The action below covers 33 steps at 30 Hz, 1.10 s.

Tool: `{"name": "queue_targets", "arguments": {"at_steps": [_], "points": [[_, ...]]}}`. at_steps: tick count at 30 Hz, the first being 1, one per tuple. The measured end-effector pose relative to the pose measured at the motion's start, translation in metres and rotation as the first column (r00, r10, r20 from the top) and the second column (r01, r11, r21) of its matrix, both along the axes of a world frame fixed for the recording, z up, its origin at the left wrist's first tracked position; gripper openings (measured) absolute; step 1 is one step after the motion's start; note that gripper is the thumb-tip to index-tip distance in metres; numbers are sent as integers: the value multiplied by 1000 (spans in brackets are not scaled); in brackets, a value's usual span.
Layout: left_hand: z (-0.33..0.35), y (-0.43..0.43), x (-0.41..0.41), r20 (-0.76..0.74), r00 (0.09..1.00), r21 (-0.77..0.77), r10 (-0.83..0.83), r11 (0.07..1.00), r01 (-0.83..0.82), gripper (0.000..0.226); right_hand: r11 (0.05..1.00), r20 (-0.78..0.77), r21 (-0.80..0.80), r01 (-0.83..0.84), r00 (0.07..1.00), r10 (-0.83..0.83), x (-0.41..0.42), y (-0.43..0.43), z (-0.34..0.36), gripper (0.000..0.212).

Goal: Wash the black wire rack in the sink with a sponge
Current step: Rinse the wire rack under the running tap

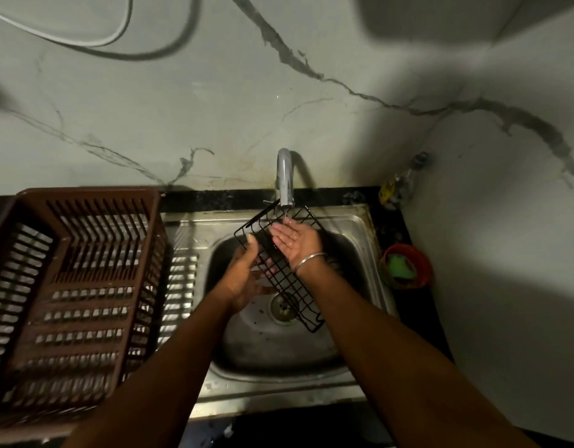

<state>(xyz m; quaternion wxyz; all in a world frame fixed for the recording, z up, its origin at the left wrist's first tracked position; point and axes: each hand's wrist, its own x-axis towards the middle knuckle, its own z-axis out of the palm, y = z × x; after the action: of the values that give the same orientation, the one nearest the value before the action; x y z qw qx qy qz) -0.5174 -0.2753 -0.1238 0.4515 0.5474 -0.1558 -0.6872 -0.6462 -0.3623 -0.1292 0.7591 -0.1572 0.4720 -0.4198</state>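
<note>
The black wire rack (290,287) is held tilted over the steel sink (353,227), its far end under the tap (285,182). My left hand (243,276) grips the rack's left edge from below, thumb up on the wires. My right hand (297,244) lies flat and palm up on top of the rack, fingers apart, under a thin stream of water. A green sponge (400,265) sits in a red bowl (419,273) on the counter to the right of the sink, apart from both hands.
A brown plastic dish basket (69,286) stands on the draining board to the left of the basin. A bottle (400,185) leans in the back right corner against the marble wall. The drain strainer (284,307) shows beneath the rack.
</note>
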Motion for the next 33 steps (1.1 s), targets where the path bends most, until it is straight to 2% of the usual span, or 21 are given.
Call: {"name": "queue_targets", "arguments": {"at_steps": [4, 7, 9, 12, 13, 16, 19, 22, 23, 26, 29, 31, 33], "points": [[2, -4, 1, 22, 999, -46, 24, 999, -23, 81, 989, -61, 18, -144, 988, 145, 10, 8, -2, 27], [0, -4, 1, -21, 999, -49, 25, 998, -26, 75, 999, -51, 45, -4, 999, 6, 10, 9, -7, 26], [-3, -4, 3, -32, 997, -62, 63, 996, -65, 78, 999, -9, 39, -26, 1000, 26, 4, 9, -7, 23], [-6, -1, 6, -78, 993, -63, 91, 993, -96, 80, 989, 37, 104, 101, 994, -105, -6, 6, -7, 25], [-8, 0, 8, -94, 990, -60, 109, 991, -115, 80, 992, 16, 98, 82, 996, -84, -8, 5, -6, 24], [-12, 2, 12, -101, 983, -58, 156, 985, -162, 76, 990, -84, 73, -121, 988, 127, -8, 9, -9, 29], [-11, 0, 11, -119, 974, -59, 191, 978, -199, 68, 991, -27, 133, 17, 1000, -14, -11, 6, -15, 20], [-12, -2, 13, -93, 977, -93, 193, 975, -201, 77, 984, -89, 127, -125, 987, 136, -6, 9, -12, 16], [-12, -2, 14, -90, 978, -109, 190, 974, -199, 83, 983, -129, 122, -135, 980, 151, -4, 11, -13, 20], [-9, -2, 13, -100, 979, -126, 176, 974, -188, 94, 992, -105, 124, 10, 994, 3, -6, 8, -10, 24], [-10, -4, 13, -95, 976, -97, 198, 973, -207, 88, 986, -119, 106, -130, 983, 143, -4, 12, -5, 23], [-8, -3, 14, -119, 969, -87, 215, 970, -225, 78, 992, -44, 128, -20, 999, 26, -10, 12, -5, 19], [-9, -1, 12, -129, 963, -87, 237, 965, -249, 74, 985, -10, 157, 64, 998, -63, -14, 8, -7, 27]]}}
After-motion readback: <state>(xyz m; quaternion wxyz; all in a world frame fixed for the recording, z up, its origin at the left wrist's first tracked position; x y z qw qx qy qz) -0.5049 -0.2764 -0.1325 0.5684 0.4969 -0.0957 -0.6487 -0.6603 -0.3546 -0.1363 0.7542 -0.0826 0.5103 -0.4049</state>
